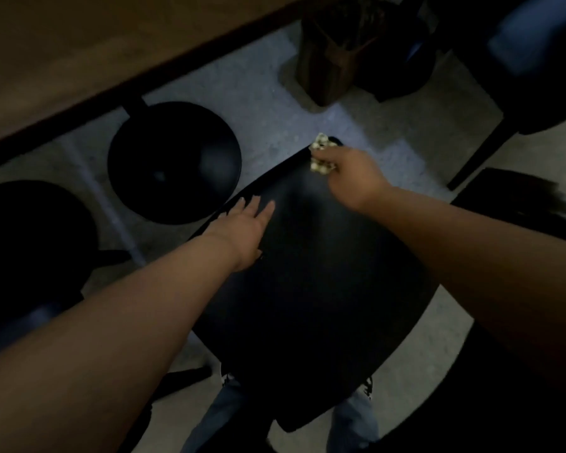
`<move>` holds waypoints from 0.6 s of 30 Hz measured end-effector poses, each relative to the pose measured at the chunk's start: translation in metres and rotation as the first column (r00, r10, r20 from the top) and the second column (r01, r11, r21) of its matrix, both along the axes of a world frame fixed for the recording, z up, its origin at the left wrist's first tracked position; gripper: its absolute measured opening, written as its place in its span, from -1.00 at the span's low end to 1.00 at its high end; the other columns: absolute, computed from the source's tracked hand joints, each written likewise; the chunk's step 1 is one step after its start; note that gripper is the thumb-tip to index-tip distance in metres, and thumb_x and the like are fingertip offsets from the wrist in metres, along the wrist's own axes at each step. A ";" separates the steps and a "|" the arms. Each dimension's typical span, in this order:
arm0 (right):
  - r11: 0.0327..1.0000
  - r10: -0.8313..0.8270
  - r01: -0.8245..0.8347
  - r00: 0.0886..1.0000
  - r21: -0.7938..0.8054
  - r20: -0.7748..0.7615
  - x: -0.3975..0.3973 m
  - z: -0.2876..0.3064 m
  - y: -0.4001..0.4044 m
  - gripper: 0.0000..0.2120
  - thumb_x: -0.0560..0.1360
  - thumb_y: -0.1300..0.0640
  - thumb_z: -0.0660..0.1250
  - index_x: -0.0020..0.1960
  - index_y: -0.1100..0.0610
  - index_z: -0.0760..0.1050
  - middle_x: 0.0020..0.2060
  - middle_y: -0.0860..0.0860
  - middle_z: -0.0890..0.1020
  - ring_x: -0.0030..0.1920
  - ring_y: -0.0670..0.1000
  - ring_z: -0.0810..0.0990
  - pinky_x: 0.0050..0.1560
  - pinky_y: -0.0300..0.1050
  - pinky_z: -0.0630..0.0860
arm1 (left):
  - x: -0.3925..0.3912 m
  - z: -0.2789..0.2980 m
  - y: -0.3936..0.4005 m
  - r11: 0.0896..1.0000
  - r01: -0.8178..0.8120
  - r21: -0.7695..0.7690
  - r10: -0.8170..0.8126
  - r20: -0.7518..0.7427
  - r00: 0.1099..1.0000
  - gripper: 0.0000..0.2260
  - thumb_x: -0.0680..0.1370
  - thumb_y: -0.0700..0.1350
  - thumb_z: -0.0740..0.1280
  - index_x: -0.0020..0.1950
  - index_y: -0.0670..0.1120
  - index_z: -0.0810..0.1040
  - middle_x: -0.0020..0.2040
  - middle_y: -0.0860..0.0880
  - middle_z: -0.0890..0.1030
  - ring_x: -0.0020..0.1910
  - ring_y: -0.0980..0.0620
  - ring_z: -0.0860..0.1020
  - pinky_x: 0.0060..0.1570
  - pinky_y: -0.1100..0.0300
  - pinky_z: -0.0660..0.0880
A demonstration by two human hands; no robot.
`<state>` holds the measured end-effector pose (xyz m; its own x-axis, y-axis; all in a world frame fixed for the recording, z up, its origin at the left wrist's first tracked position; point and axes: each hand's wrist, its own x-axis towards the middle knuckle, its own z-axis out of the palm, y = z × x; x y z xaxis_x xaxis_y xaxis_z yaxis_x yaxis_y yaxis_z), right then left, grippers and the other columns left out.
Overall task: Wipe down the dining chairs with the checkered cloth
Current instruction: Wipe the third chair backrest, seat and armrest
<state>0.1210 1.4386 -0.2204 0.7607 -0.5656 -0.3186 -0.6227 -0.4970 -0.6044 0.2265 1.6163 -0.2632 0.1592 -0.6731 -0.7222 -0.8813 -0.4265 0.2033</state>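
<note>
A black dining chair [314,282] fills the middle of the dim head view, its dark surface tilted toward me. My right hand [350,178] grips the bunched checkered cloth [322,155] against the chair's far upper corner. My left hand [242,223] rests flat on the chair's left edge with its fingers straight. Most of the cloth is hidden inside my right fist.
Two round black stools [174,161] [30,243] stand under the wooden table edge [111,60] at the left. A brown wooden box [334,57] sits on the grey floor at the back. More dark chairs [536,76] stand at the right.
</note>
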 end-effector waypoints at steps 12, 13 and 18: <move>0.978 -0.202 0.208 0.970 -0.031 0.138 -0.191 0.161 -0.043 -0.75 0.48 0.17 0.28 0.13 0.05 0.59 0.03 0.04 0.63 -0.01 0.02 0.61 0.08 -0.25 0.46 | -0.175 0.157 -0.034 0.670 -0.701 -0.243 0.588 -0.402 0.701 -0.27 0.55 0.09 0.36 0.60 0.01 0.05 0.54 -0.02 0.25 0.38 0.06 0.36 0.28 0.28 0.25; 0.969 -0.192 0.214 0.966 -0.120 0.172 -0.209 0.170 -0.048 -0.72 0.45 0.17 0.31 0.15 0.06 0.58 0.06 0.03 0.61 0.06 0.03 0.57 0.10 -0.30 0.36 | -0.194 0.162 -0.039 0.629 -0.745 -0.223 0.616 -0.441 0.653 -0.28 0.55 0.10 0.36 0.60 0.02 0.06 0.52 0.00 0.29 0.27 0.12 0.39 0.21 0.29 0.28; 0.917 -0.257 0.291 0.954 -0.273 0.156 -0.288 0.185 -0.063 -0.60 0.37 0.13 0.38 0.20 0.14 0.55 0.05 0.13 0.53 0.11 0.16 0.49 0.08 -0.16 0.36 | -0.283 0.162 -0.069 0.344 -0.939 0.034 0.734 -0.633 0.246 -0.34 0.58 0.04 0.34 0.59 0.00 0.10 0.45 -0.04 0.39 0.32 0.04 0.45 0.12 0.25 0.41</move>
